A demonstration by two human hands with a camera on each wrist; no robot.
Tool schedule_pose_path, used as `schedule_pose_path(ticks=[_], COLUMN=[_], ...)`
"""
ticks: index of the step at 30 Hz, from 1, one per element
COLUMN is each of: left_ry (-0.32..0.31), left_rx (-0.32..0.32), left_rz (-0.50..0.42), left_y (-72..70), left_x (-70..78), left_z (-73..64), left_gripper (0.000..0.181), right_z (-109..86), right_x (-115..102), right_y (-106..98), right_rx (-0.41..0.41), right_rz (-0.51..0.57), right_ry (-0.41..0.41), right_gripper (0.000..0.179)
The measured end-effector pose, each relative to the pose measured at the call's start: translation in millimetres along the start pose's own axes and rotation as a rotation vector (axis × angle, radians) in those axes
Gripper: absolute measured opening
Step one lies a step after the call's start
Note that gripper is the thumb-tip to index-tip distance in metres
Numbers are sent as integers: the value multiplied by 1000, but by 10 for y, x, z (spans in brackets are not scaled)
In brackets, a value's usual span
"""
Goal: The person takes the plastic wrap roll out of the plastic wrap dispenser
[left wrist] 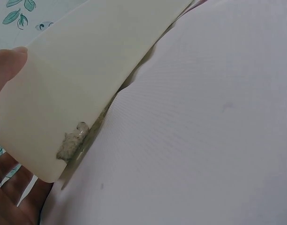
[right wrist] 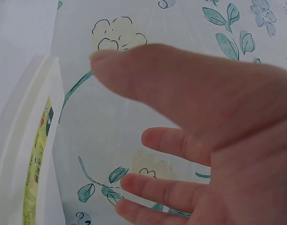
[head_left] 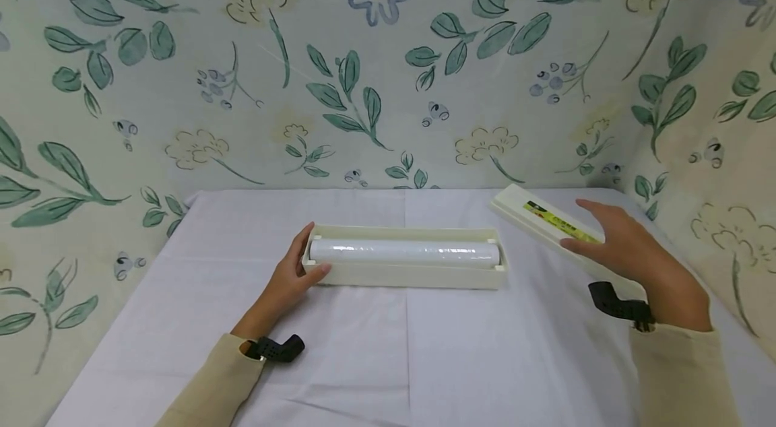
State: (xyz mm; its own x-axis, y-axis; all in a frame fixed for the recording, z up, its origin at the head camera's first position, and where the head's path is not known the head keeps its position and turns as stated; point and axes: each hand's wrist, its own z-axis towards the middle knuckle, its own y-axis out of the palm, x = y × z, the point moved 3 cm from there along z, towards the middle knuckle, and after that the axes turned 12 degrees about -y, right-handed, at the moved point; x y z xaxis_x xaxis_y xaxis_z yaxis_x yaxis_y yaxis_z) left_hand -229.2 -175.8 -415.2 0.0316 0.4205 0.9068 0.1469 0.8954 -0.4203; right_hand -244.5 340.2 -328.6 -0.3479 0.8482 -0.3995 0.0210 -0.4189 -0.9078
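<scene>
The left grip [head_left: 289, 279] holds the left end of the lidless cream box [head_left: 406, 277], thumb at the near side; the right grip [head_left: 630, 248] is spread, holding nothing, beside the lid [head_left: 515, 206], which lies slanted on the worktop [head_left: 351, 346]. The box sits mid-worktop with the glossy roll [head_left: 403, 252] inside. Box and lid look light and stiff, best taken by their long sides; the roll seems slippery, better held at its ends
</scene>
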Motion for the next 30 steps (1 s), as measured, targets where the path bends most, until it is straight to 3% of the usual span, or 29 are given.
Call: schedule_pose_path(ticks=[30], left_ry=[12], left_rx=[-1], left_rz=[-9], left_y=[-2], left_x=[16], left_z=[0], left_gripper=[84], right_z=[0], right_x=[-42], right_y=[3], right_rx=[-5], right_rz=[6], right_ry=[7], right_gripper=[99])
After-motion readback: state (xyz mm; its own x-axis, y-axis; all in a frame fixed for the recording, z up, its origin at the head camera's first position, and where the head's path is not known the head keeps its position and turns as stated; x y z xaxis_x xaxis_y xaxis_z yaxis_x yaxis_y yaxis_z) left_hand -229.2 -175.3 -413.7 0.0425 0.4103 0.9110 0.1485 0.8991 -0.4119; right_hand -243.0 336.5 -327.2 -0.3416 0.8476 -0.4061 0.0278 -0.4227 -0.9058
